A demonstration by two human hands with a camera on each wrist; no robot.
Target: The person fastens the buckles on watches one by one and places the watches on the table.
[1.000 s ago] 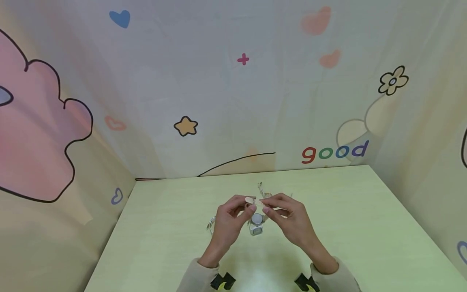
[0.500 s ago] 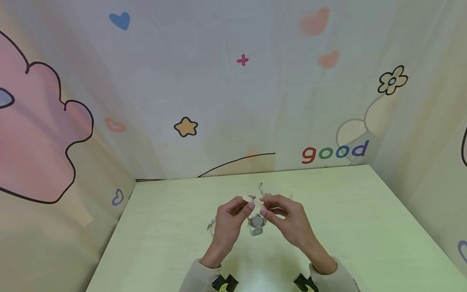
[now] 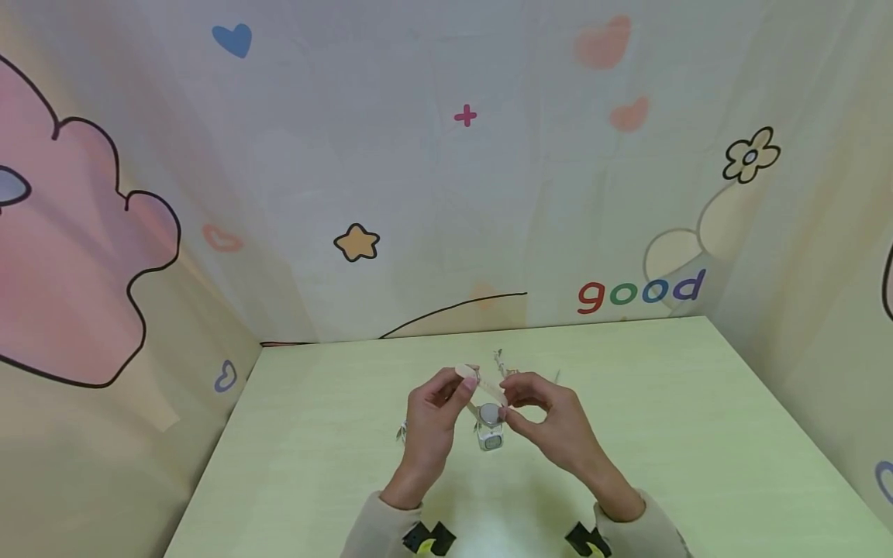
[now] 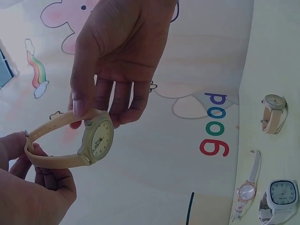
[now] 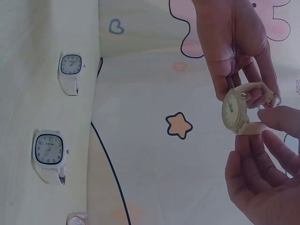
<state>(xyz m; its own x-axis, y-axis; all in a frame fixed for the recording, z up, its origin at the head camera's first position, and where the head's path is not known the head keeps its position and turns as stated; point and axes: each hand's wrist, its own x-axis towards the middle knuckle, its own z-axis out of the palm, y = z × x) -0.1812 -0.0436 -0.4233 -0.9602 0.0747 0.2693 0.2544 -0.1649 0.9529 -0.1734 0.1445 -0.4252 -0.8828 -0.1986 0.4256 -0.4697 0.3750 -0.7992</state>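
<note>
A beige wristwatch (image 3: 490, 414) hangs with its dial turned down and its round grey back visible in the head view. In the left wrist view, the dial (image 4: 101, 140) shows dark hands, and the strap is looped to a small buckle. My left hand (image 3: 431, 418) pinches the strap near the buckle end, its fingertips partly hidden by it. With thumb and fingers, my right hand (image 3: 547, 412) holds the other side of the strap. Both hands are above the table, close together.
On the pale table (image 3: 300, 457) lie a square white watch (image 4: 282, 193), a slim rose-gold watch (image 4: 246, 191) and another beige watch (image 4: 273, 105). A second square white watch (image 5: 71, 64) appears in the right wrist view. Behind stands a patterned cloth wall (image 3: 418, 155).
My left hand has shifted slightly left and up. The strap stretch between my two hands has widened. My right hand stays nearly in place, still holding the strap.
</note>
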